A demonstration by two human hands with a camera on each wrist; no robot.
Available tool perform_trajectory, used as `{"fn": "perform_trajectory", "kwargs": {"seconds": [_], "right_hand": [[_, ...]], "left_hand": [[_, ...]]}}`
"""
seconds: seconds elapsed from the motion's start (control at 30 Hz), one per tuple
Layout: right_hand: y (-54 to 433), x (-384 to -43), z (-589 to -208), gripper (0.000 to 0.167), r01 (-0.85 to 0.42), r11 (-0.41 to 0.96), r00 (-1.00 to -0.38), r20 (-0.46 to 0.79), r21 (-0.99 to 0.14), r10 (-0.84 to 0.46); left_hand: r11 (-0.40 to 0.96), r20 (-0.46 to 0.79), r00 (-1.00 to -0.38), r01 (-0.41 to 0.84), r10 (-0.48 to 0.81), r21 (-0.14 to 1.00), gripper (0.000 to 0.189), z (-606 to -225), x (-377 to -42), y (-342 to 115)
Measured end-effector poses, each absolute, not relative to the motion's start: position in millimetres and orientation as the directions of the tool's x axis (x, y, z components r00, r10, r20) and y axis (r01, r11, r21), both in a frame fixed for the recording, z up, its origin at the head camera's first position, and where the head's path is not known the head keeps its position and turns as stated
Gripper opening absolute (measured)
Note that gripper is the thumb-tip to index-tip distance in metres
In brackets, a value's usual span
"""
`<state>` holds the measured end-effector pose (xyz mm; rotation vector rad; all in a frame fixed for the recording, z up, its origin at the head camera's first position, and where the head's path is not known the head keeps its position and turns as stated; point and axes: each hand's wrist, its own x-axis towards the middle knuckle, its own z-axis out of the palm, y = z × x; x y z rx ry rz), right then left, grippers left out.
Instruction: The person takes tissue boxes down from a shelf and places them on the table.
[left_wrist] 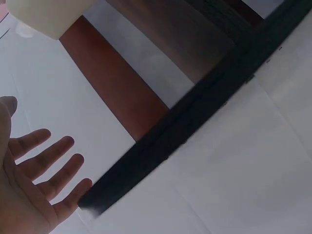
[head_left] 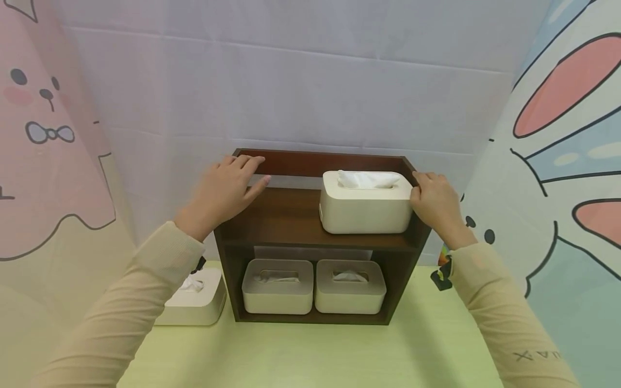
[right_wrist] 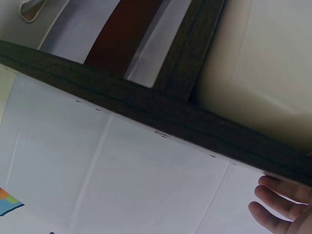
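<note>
A dark brown two-tier wooden shelf (head_left: 291,215) stands upright between my hands. My left hand (head_left: 225,188) is at its upper left corner, fingers extended and thumb apart, holding nothing; the left wrist view shows the little finger beside the end of the dark side panel (left_wrist: 195,100). My right hand (head_left: 436,202) grips the top of the right side panel (right_wrist: 146,105), with fingers (right_wrist: 273,195) along its outer face and the thumb side mostly hidden. Close against that hand, a cream tissue box (head_left: 366,210) sits at the right of the upper tier.
On the lower tier, two more tissue boxes stand side by side, a left one (head_left: 277,293) and a right one (head_left: 350,293). Another tissue box (head_left: 194,304) lies left of the shelf, partly behind my left sleeve. Under them is a pale green tabletop (head_left: 291,355); a white cloth (head_left: 301,97) hangs behind.
</note>
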<state>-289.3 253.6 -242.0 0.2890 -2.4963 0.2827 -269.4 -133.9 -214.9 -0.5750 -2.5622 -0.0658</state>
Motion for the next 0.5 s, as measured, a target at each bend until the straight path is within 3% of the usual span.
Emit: {"fn": "perform_trajectory", "kwargs": {"seconds": [0.17, 0.5], "right_hand": [[254, -290, -242, 0.041, -0.273, 0.953, -0.790, 0.596, -0.131, -0.144], [253, -290, -242, 0.041, -0.271, 0.953, -0.794, 0.592, -0.134, -0.142]], "left_hand": [[0.891, 0.517, -0.750, 0.450, 0.413, -0.059, 0.053, -220, -273, -116], [0.866, 0.481, -0.752, 0.499, 0.450, -0.031, 0.055, -234, -283, -78]]}}
